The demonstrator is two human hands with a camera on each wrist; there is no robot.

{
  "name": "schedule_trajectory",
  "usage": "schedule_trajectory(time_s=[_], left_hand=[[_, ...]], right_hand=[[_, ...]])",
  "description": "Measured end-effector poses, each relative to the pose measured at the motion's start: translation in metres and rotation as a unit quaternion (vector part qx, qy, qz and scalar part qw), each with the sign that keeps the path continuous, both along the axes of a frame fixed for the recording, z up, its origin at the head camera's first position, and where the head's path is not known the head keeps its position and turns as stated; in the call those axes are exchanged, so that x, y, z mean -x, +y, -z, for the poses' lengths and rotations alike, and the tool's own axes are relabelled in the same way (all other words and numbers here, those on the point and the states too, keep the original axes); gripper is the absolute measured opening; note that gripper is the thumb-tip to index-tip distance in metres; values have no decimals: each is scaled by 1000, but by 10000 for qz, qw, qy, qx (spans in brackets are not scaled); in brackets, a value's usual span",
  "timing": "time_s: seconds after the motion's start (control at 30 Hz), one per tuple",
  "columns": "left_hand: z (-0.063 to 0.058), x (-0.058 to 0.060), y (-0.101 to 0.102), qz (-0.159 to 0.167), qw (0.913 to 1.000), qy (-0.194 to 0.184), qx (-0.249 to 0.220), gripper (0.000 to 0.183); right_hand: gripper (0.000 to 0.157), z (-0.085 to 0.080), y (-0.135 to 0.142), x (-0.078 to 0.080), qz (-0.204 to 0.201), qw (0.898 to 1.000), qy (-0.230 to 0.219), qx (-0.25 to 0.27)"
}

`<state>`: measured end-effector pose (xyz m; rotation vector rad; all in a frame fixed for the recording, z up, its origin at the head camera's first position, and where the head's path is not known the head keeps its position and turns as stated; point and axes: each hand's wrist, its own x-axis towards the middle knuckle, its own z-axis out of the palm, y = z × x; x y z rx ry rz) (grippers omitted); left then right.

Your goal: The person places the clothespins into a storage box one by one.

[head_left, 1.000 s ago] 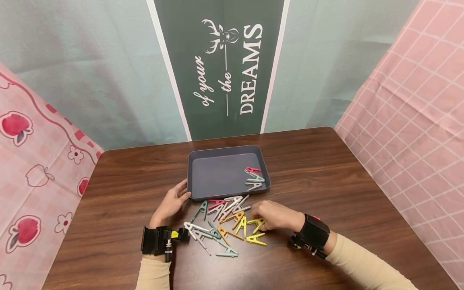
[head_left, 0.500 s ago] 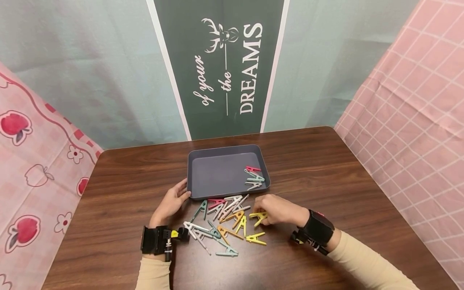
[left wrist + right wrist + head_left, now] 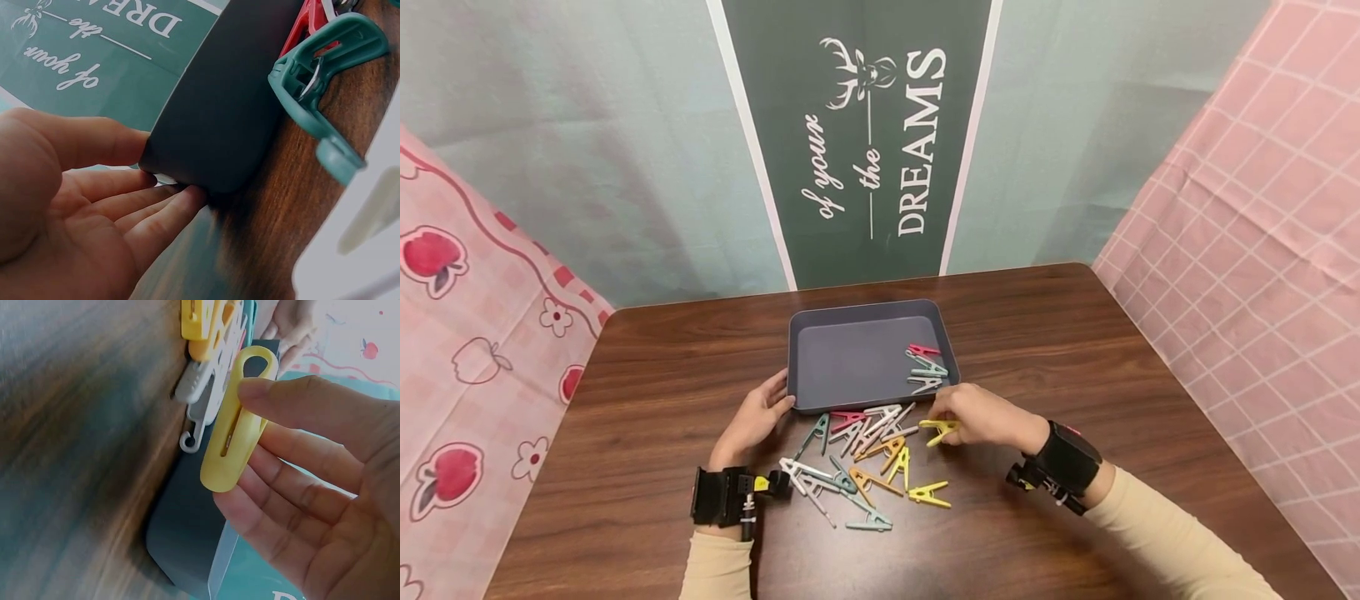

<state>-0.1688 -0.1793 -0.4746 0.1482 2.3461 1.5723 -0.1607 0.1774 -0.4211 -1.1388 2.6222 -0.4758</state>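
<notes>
One yellow clothespin point(image 3: 242, 439) is held in the right hand point(image 3: 981, 417), pinched between the thumb on one side and the fingers on the other, just outside the near right corner of a grey tray point(image 3: 850, 358). The left hand point(image 3: 756, 427) has its fingers stretched out, fingers and thumb touching the outside of the tray at its near left corner.

Inside the tray, toward its right side, lie a red clothespin point(image 3: 922, 350), a light green one and a grey one. Against and below the tray's near wall, a loose heap spreads over the brown bench point(image 3: 1037, 350): a dark green clothespin point(image 3: 300, 106) at the left, a white one point(image 3: 793, 472) nearer the left wrist, others in pink, grey and pale green, two orange ones, and two more yellow ones at the right side.

Each wrist wears a black strap. Behind the bench hangs a green cloth point(image 3: 775, 83) with white lettering; pink cloths hang on both sides.
</notes>
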Motion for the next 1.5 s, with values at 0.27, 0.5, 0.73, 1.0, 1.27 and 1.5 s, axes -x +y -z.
schedule_trajectory(time_s=[0.27, 0.5, 0.73, 1.0, 1.27, 1.5], left_hand=[[-2, 0, 1, -28, 10000, -21, 57, 58], [-1, 0, 1, -29, 10000, -55, -33, 58], [-1, -1, 1, -30, 10000, -22, -64, 58], [0, 0, 1, -61, 9998, -140, -107, 58], [1, 0, 1, -109, 9996, -217, -129, 58], [2, 0, 1, -141, 9995, -236, -129, 58]], right_hand=[[19, -9, 1, 11, 222, 9997, 86, 99], [20, -13, -1, 19, 413, 9990, 144, 98], [18, -16, -3, 26, 344, 9986, 259, 310], [20, -18, -6, 36, 613, 9974, 239, 297], [23, -18, -10, 47, 650, 9962, 525, 264], [25, -12, -12, 54, 734, 9948, 653, 251]])
